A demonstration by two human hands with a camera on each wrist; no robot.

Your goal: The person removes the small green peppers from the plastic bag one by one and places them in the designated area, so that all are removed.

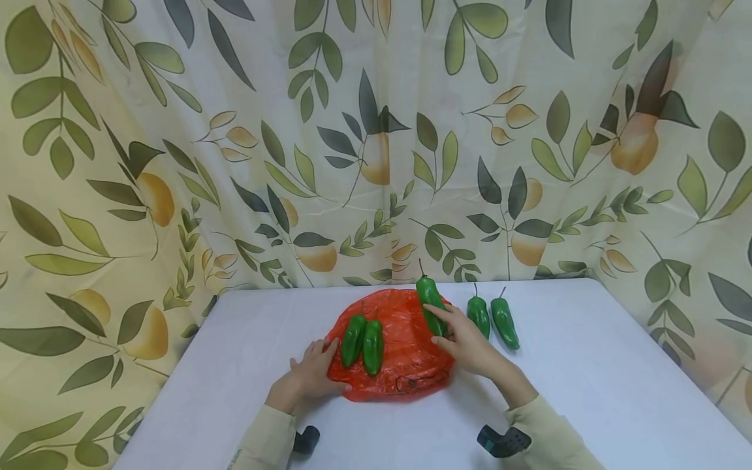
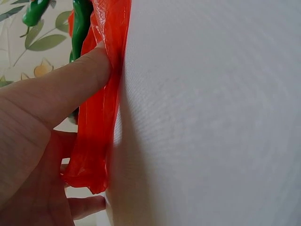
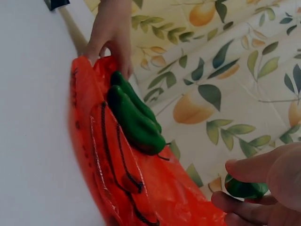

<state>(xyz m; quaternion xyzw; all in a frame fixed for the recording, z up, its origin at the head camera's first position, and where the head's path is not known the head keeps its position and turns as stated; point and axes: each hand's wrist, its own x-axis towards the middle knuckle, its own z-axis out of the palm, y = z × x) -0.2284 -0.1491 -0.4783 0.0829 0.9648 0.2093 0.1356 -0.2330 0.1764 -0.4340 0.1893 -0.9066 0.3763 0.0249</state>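
Note:
A red plastic bag [image 1: 405, 365] lies flat on the white table, with two green chili peppers [image 1: 373, 347] side by side on its left half. My left hand [image 1: 314, 372] holds the bag's left edge; in the left wrist view the thumb [image 2: 87, 70] presses against the red plastic. Over the bag's right part, my right hand [image 1: 467, 339] pinches another green chili pepper [image 1: 431, 301] between thumb and fingers, its stem pointing away from me. The right wrist view shows the end of this held pepper [image 3: 244, 187] between the fingertips.
Two more green chili peppers [image 1: 504, 320] lie on the table [image 1: 587, 391] to the right of the bag. Behind the table's far edge hangs a curtain [image 1: 376, 143] printed with leaves and fruit. Dark cords [image 3: 123, 174] run along the bag's near edge.

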